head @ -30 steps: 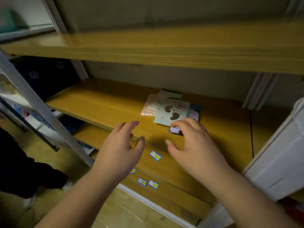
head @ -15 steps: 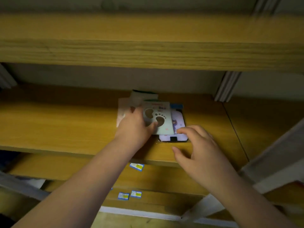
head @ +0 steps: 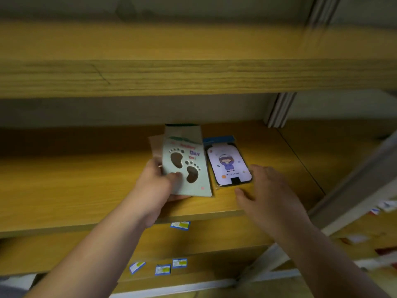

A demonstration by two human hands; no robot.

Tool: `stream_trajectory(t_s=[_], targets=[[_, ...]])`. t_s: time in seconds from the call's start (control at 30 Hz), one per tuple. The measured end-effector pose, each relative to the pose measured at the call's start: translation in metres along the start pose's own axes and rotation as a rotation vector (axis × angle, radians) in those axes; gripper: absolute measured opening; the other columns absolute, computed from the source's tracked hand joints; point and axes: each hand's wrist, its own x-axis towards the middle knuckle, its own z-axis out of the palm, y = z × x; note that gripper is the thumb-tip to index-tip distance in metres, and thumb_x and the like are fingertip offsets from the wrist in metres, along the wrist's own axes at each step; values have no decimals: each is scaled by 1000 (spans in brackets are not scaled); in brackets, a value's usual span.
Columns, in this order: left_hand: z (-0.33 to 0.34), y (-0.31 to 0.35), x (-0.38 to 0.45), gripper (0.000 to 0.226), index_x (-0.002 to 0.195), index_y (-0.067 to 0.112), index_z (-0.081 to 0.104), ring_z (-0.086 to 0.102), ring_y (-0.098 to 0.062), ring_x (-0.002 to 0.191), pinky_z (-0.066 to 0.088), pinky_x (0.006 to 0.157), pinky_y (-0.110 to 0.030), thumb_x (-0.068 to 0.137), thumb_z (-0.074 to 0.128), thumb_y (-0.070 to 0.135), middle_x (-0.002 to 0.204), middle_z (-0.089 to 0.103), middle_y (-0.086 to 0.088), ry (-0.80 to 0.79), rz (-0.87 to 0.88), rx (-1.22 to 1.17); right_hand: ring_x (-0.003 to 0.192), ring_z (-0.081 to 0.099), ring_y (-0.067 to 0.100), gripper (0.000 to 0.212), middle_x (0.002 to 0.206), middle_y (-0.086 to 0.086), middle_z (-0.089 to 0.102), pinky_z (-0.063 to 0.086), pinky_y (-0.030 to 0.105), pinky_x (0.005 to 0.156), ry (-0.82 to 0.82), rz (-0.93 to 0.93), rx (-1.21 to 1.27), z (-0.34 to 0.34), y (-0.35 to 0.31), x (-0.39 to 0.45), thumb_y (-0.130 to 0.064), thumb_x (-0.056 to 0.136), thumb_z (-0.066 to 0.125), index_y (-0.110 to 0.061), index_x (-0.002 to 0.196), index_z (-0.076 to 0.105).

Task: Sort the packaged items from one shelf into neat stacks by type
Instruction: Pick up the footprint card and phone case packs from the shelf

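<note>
Wooden shelf [head: 64, 190] boards, yellow-brown and grained, fill the view, one plank across the top and the working one below it, with a pale upright [head: 279, 108] behind at the right. Two bare forearms reach in from below. On the working shelf the left hand [head: 154, 186] has its grip clamped on a pale green footprint package [head: 189, 168], thumb on the printed face and the other fingers hidden underneath, so the package sits tilted with its near edge just off the wood. Behind and under it lie more flat packets [head: 184, 132], partly covered (their print is too blurred to read). Just beside it on the right, flat on the shelf, lies a phone case package [head: 227, 162] with a blue header and a cartoon figure on lilac. The right hand [head: 270, 190] hovers at that package's near right corner, fingers spread and grip apart, holding nothing; whether the fingertips touch the wrapper I cannot tell. Small blue-edged price labels [head: 180, 225] dot the front edges of the lower shelves.
</note>
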Motion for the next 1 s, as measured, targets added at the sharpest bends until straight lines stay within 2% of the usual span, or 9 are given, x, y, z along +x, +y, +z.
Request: stream_trajectory(t_s=[0.2,0.33,0.47,0.57,0.7,0.77,0.83,0.93,1.0], targets=[[-30,0,-20,33,118,18,54,76,-23,87,61,62,-34,92,61,-1,99,77,-1,12,43,-117,111,53,25,80,127,10,55,48,36,85,12,109,-113,15,-14,22,-77,83,42,-17,136,40],[-37,3,-26,36,121,22,54,76,-22,88,60,61,-32,94,59,-1,100,77,3,43,95,-135,123,49,34,90,140,20,48,48,41,94,-31,116,-261,26,-34,33,-77,86,37,-12,148,27],[-37,6,-29,36,122,20,54,76,-23,88,59,59,-31,93,59,-2,100,78,3,-1,101,-162,109,54,30,82,125,17,54,51,38,84,16,113,-276,24,-36,38,-69,81,52,-10,136,37],[-36,6,-30,35,121,19,54,76,-24,88,60,59,-31,93,59,-2,98,78,3,-38,82,-174,110,53,29,96,126,15,50,47,35,78,-24,179,-191,14,-29,40,-73,66,67,-12,134,37],[-27,7,-28,35,119,18,54,77,-24,85,60,57,-31,93,58,-4,97,78,1,-62,52,-203,123,49,33,121,144,16,37,42,33,77,-135,325,1,2,-21,40,-66,58,83,-15,148,21],[-24,7,-28,34,117,19,54,77,-23,83,59,56,-30,93,58,-5,94,78,2,-68,42,-214,116,53,28,108,141,12,44,42,26,75,-149,366,183,-3,-16,39,-51,63,88,-16,146,29],[-21,6,-29,34,116,19,55,77,-22,83,59,55,-30,92,58,-5,93,78,2,-72,35,-224,98,59,17,77,125,3,60,43,20,64,-149,363,398,-9,-11,33,-35,71,87,-18,136,48],[-20,6,-31,33,115,19,55,77,-22,82,59,55,-31,92,59,-5,94,79,2,-81,24,-237,85,67,19,29,99,3,71,55,29,63,-193,451,661,-17,-6,23,-26,85,76,-20,112,66],[-19,6,-32,34,115,20,56,77,-22,82,59,55,-31,91,59,-4,94,79,3,-84,25,-233,80,68,23,12,95,7,72,58,30,56,-187,572,902,-22,-5,15,-22,91,70,-20,102,67]])
